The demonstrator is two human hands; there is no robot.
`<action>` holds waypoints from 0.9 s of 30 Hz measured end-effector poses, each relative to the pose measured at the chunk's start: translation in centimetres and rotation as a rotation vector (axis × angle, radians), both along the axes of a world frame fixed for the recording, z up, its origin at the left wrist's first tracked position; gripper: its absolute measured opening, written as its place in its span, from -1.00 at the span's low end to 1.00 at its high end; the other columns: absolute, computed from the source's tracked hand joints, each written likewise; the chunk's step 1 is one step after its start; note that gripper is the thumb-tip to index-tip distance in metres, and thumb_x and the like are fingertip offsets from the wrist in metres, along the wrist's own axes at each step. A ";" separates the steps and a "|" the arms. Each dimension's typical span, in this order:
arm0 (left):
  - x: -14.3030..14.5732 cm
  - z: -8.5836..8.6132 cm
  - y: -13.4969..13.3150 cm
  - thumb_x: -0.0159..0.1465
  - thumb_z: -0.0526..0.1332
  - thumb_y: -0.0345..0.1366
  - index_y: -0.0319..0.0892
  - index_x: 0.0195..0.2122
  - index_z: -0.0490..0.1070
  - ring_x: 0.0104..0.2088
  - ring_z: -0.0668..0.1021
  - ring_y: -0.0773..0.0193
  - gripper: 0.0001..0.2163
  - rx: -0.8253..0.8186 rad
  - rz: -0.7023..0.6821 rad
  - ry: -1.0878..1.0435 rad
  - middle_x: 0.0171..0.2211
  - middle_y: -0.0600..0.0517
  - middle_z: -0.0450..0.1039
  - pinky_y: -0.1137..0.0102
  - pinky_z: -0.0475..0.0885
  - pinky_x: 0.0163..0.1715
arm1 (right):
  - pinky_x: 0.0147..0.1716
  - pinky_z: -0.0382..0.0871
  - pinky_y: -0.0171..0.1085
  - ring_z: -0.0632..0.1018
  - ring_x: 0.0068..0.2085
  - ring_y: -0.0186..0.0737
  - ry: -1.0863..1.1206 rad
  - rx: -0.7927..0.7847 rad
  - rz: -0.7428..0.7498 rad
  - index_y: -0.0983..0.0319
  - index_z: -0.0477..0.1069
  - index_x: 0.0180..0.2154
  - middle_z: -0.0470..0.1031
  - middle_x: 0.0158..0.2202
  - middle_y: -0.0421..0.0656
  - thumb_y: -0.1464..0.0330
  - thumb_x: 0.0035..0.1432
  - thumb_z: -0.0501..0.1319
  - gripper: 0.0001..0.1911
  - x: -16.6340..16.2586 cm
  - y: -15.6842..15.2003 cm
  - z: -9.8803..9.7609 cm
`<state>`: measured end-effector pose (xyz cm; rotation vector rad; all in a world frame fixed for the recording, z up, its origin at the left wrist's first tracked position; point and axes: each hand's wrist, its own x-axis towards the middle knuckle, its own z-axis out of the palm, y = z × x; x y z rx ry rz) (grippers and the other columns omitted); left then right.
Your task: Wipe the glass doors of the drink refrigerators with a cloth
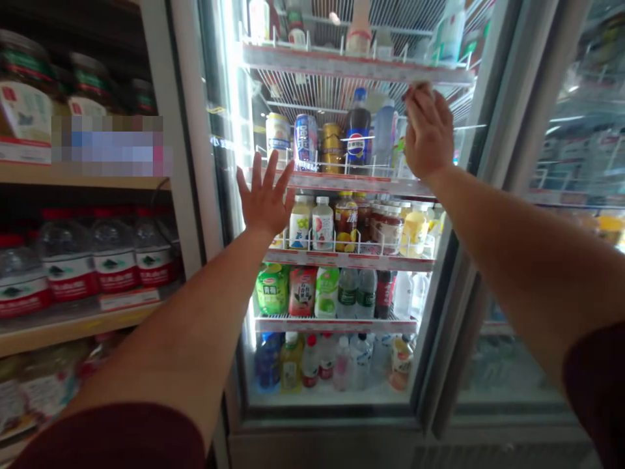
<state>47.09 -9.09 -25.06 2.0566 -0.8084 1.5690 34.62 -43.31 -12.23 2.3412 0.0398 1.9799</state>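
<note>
the left hand (266, 203) is raised, fingers spread, at the left of the fridge (322, 420); the right hand (430, 133) is raised at right, fingers bent — whether anything is gripped cannot be told. farther in, between them, a blue can (306, 139) and cola (359, 127) are shelved.

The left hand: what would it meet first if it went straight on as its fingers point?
Probably the glass fridge door, which looks shut; the yellow-topped can ahead of the left hand seems behind glass. Depth is unclear.

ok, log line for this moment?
left hand: open, spread | right hand: raised, grip unclear | ahead: lit, grey-framed, stocked drinks fridge
</note>
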 end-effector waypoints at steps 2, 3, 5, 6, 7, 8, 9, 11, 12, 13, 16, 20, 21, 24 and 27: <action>0.1 0.0 -0.1 0.54 -0.05 0.07 0.11 0.59 0.15 0.64 -0.21 -0.05 -0.38 -0.001 -0.003 -0.002 0.64 0.26 -0.20 -0.16 -0.57 0.56 | 0.58 -0.01 0.13 0.06 0.62 -0.16 -0.018 0.099 -0.026 0.15 0.17 0.56 0.13 0.60 -0.17 0.44 0.54 -0.19 -0.33 -0.1 0.2 0.2; 0.2 0.0 -0.2 0.53 -0.06 0.09 0.09 0.59 0.15 0.64 -0.21 -0.05 -0.36 -0.009 -0.009 -0.003 0.64 0.26 -0.21 -0.14 -0.61 0.55 | 0.58 -0.02 0.13 0.06 0.62 -0.14 -0.056 0.232 -0.044 0.23 0.15 0.56 0.11 0.61 -0.10 0.48 0.52 -0.21 -0.31 0.0 0.7 0.6; 0.4 0.0 -0.3 0.53 -0.09 0.15 0.08 0.58 0.15 0.64 -0.23 -0.06 -0.34 -0.028 -0.024 -0.006 0.64 0.29 -0.23 -0.05 -0.68 0.53 | 0.60 -0.09 0.12 0.03 0.63 -0.09 -0.115 0.448 -0.065 0.39 0.07 0.57 0.04 0.63 0.02 0.53 0.49 -0.21 -0.30 0.9 2.6 1.5; 0.4 0.0 -0.3 0.53 -0.11 0.16 0.08 0.58 0.16 0.64 -0.23 -0.05 -0.34 -0.038 -0.031 -0.010 0.64 0.30 -0.23 -0.02 -0.70 0.52 | 0.61 -0.12 0.13 0.00 0.64 -0.06 -0.108 0.469 -0.054 0.45 0.02 0.58 0.00 0.64 0.04 0.53 0.49 -0.19 -0.30 1.5 4.1 1.8; 0.5 0.0 -0.3 0.53 -0.10 0.18 0.09 0.57 0.17 0.64 -0.23 -0.04 -0.34 -0.043 -0.037 -0.013 0.64 0.29 -0.20 0.01 -0.70 0.52 | 0.62 -0.12 0.11 -0.02 0.64 -0.07 -0.078 0.429 -0.029 0.40 -0.02 0.59 -0.04 0.65 -0.03 0.49 0.51 -0.15 -0.31 2.1 5.8 1.8; 0.5 0.0 -0.1 0.53 -0.09 0.18 0.11 0.57 0.18 0.64 -0.23 -0.02 -0.34 -0.041 -0.042 -0.016 0.63 0.27 -0.17 0.03 -0.69 0.53 | 0.62 -0.08 0.09 -0.03 0.64 -0.11 -0.033 0.354 0.007 0.27 -0.03 0.61 -0.06 0.66 -0.18 0.42 0.55 -0.12 -0.32 2.8 7.6 1.4; 0.5 0.0 0.0 0.53 -0.07 0.18 0.13 0.57 0.20 0.64 -0.22 0.00 -0.35 -0.037 -0.046 -0.017 0.63 0.24 -0.15 0.04 -0.67 0.54 | 0.63 -0.10 0.11 -0.08 0.65 -0.08 0.040 0.233 0.078 0.25 -0.11 0.63 -0.15 0.67 -0.22 0.34 0.58 -0.10 -0.31 3.4 9.5 0.8; 0.4 0.0 0.3 0.53 -0.06 0.20 0.15 0.55 0.23 0.64 -0.20 -0.01 -0.36 -0.021 -0.055 -0.009 0.63 0.19 -0.12 0.02 -0.63 0.55 | 0.66 -0.17 0.09 -0.14 0.67 -0.02 0.157 0.085 0.146 0.17 -0.07 0.63 -0.19 0.68 -0.32 0.19 0.59 -0.04 -0.29 4.3 13.1 -1.2; 0.3 0.0 0.3 0.52 -0.08 0.22 0.13 0.55 0.23 0.64 -0.19 -0.03 -0.34 -0.021 -0.060 -0.002 0.63 0.16 -0.10 -0.01 -0.62 0.55 | 0.67 -0.14 0.08 -0.14 0.67 -0.01 0.200 0.043 0.166 0.11 -0.05 0.63 -0.18 0.67 -0.37 0.16 0.59 -0.04 -0.30 4.5 14.7 -2.2; 0.2 0.1 0.1 0.52 -0.12 0.25 0.09 0.56 0.21 0.64 -0.18 -0.07 -0.31 -0.037 -0.066 0.002 0.63 0.13 -0.09 -0.05 -0.60 0.55 | 0.67 -0.12 0.09 -0.13 0.67 -0.01 0.238 0.007 0.182 0.07 -0.06 0.63 -0.18 0.67 -0.39 0.15 0.59 -0.06 -0.30 4.6 16.0 -3.2; -0.8 0.6 -1.9 0.54 -0.31 0.27 -0.16 0.62 0.04 0.64 -0.13 -0.11 -0.18 -0.149 -0.101 -0.026 0.64 -0.05 -0.11 -0.14 -0.48 0.57 | 0.64 0.01 0.13 -0.09 0.67 -0.02 0.345 -0.054 0.205 0.03 -0.13 0.64 -0.17 0.67 -0.38 0.18 0.61 -0.14 -0.31 4.3 18.4 -4.5; -2.6 2.0 -6.5 0.60 -0.39 0.04 -0.23 0.63 -0.07 0.63 -0.06 0.13 -0.29 -0.122 -0.156 -0.098 0.64 -0.05 -0.12 0.03 -0.08 0.64 | 0.60 0.14 -0.09 0.03 0.64 -0.27 0.379 -0.080 0.267 -0.02 -0.17 0.64 -0.09 0.65 -0.42 0.28 0.58 -0.23 -0.31 2.9 17.2 -2.7; -3.0 2.5 -7.5 0.60 -0.33 0.00 -0.22 0.62 -0.05 0.62 -0.01 0.17 -0.33 -0.095 -0.162 -0.098 0.63 -0.03 -0.07 0.07 0.00 0.63 | 0.60 0.14 -0.17 0.07 0.63 -0.35 0.352 -0.074 0.300 0.00 -0.16 0.64 -0.06 0.65 -0.41 0.31 0.56 -0.23 -0.29 2.5 16.1 -2.2; -3.5 3.8 -9.0 0.57 -0.07 -0.04 -0.21 0.56 0.12 0.59 0.11 0.10 -0.39 -0.081 -0.154 -0.080 0.57 -0.05 0.10 0.03 0.06 0.63 | 0.61 0.10 -0.19 0.13 0.62 -0.34 0.244 -0.013 0.309 0.16 -0.09 0.64 -0.01 0.64 -0.29 0.33 0.51 -0.20 -0.26 1.1 10.9 -2.0; -3.4 4.9 -8.7 0.51 0.11 -0.14 -0.16 0.41 0.35 0.53 0.20 -0.04 -0.52 -0.073 -0.121 -0.066 0.46 -0.09 0.31 -0.07 0.06 0.60 | 0.62 -0.03 0.25 0.04 0.65 0.02 0.201 -0.002 0.135 0.14 0.03 0.61 -0.03 0.65 -0.22 0.23 0.49 -0.10 -0.26 0.2 5.0 -4.2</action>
